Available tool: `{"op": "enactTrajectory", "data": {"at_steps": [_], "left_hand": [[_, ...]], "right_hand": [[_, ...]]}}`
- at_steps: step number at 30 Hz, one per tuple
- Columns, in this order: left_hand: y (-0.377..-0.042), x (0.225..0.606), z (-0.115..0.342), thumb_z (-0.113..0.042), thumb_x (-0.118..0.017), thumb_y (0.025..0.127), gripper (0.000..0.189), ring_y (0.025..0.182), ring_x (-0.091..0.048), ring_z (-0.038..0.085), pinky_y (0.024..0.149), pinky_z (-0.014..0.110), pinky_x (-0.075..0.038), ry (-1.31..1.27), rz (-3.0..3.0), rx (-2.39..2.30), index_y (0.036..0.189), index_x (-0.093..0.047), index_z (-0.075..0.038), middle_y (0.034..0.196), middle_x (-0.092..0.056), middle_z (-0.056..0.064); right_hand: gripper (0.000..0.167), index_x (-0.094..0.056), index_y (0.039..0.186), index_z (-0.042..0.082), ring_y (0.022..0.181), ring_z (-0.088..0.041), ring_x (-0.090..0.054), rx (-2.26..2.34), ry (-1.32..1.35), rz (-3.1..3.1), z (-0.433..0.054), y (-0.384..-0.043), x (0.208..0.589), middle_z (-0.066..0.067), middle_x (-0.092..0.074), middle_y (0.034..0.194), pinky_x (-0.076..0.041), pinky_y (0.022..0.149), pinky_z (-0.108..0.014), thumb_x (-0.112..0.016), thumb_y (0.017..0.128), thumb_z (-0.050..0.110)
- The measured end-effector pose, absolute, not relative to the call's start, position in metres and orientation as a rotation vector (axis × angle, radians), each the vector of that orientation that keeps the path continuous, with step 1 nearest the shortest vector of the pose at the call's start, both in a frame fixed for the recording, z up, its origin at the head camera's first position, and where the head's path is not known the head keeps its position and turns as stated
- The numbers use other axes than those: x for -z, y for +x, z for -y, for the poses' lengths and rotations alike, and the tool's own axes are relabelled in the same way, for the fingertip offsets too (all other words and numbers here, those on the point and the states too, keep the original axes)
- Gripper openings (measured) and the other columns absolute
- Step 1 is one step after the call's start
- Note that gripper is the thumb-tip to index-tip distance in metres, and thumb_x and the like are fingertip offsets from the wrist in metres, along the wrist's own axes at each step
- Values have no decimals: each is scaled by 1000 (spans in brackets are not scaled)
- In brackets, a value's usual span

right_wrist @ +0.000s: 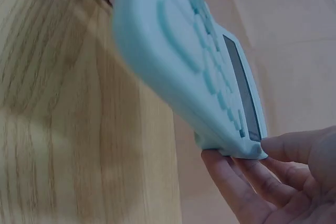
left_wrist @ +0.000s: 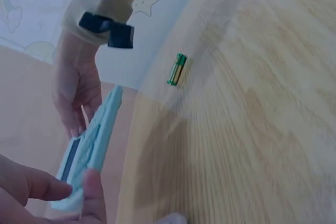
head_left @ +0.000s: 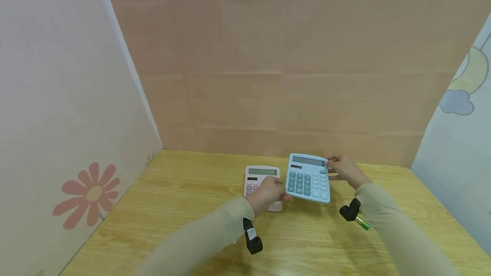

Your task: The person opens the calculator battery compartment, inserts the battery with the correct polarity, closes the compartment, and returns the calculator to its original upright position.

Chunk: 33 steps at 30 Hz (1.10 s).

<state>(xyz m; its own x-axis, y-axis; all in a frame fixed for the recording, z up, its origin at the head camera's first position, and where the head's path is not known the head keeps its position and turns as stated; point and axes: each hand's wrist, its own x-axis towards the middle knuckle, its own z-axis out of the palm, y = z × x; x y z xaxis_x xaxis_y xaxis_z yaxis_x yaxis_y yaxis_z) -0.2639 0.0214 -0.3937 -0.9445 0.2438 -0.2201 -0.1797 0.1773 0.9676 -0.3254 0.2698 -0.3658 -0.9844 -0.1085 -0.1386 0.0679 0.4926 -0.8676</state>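
A light blue calculator [head_left: 315, 182] is held up off the table, tilted, with its keys and display facing me. My left hand [head_left: 267, 193] pinches its lower left edge between thumb and fingers. At its upper right side my right hand [head_left: 345, 171] grips the edge, the thumb by the display and the fingers behind, as the right wrist view shows. A pink calculator [head_left: 250, 187] lies face up on the table; my left hand hides part of its keys in the head view.
Small green battery-like cylinders [left_wrist: 177, 70] lie on the wooden table [head_left: 184, 208], by my right wrist. A brown-papered wall [head_left: 284, 76] stands behind the table. White decorated panels [head_left: 69, 97] rise at the left and right sides.
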Motion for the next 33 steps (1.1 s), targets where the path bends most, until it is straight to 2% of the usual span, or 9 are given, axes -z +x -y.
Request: {"op": "enactTrajectory", "data": {"at_steps": [2, 6, 10, 16, 21, 26, 30, 33], "left_hand": [[-266, 393, -16, -1, -53, 96, 42, 73, -66, 14, 81, 33, -56, 57, -2091, -1860, 135, -45, 12, 97, -66, 13], [-268, 394, -7, -3, -57, 96, 39, 70, -65, 9, 76, 27, -57, 76, -2042, -1892, 131, -50, 11, 102, -66, 12], [-270, 397, -1, -4, -57, 96, 37, 68, -64, 7, 75, 25, -57, 103, -2053, -1876, 129, -53, 10, 99, -68, 11], [-272, 395, 2, -7, -58, 96, 32, 68, -63, 7, 76, 27, -56, 87, -2085, -1857, 125, -58, 8, 93, -69, 12], [-272, 393, 3, -8, -58, 97, 32, 69, -62, 7, 81, 31, -56, 65, -2072, -1865, 126, -58, 6, 96, -68, 11], [-273, 393, 4, -7, -59, 96, 34, 70, -63, 7, 81, 29, -56, 42, -2022, -1872, 127, -57, 5, 99, -67, 11], [-274, 392, 4, -6, -60, 95, 34, 74, -66, 8, 81, 27, -56, 26, -1983, -1881, 127, -57, 6, 105, -67, 13], [-274, 391, 5, -4, -59, 95, 36, 78, -69, 11, 80, 27, -56, 36, -1960, -1900, 129, -55, 7, 114, -64, 15]], "right_hand": [[45, -34, 136, -15, 92, -19, -63, 1514, -57, -2552, -269, -324, 364, -28, -52, 122, -57, 81, -37, -43, 102, 12], [43, -36, 135, -14, 88, -16, -63, 1544, -64, -2548, -264, -321, 361, -26, -52, 121, -57, 81, -38, -46, 101, 11], [42, -37, 134, -14, 87, -15, -63, 1566, -67, -2543, -259, -318, 360, -25, -53, 118, -58, 80, -38, -47, 101, 9], [44, -35, 136, -15, 87, -13, -63, 1566, -98, -2540, -258, -318, 359, -25, -53, 119, -58, 77, -32, -44, 101, 10], [45, -35, 137, -17, 88, -13, -64, 1545, -103, -2546, -259, -321, 359, -28, -56, 120, -58, 78, -32, -43, 102, 10], [44, -36, 135, -18, 88, -14, -64, 1515, -91, -2546, -258, -322, 360, -29, -57, 119, -57, 81, -36, -44, 101, 9], [43, -36, 133, -18, 88, -17, -65, 1505, -85, -2547, -258, -320, 359, -29, -59, 116, -56, 84, -41, -45, 101, 8], [42, -36, 134, -17, 89, -16, -65, 1511, -88, -2539, -259, -320, 358, -28, -59, 116, -57, 83, -39, -45, 102, 9]]}}
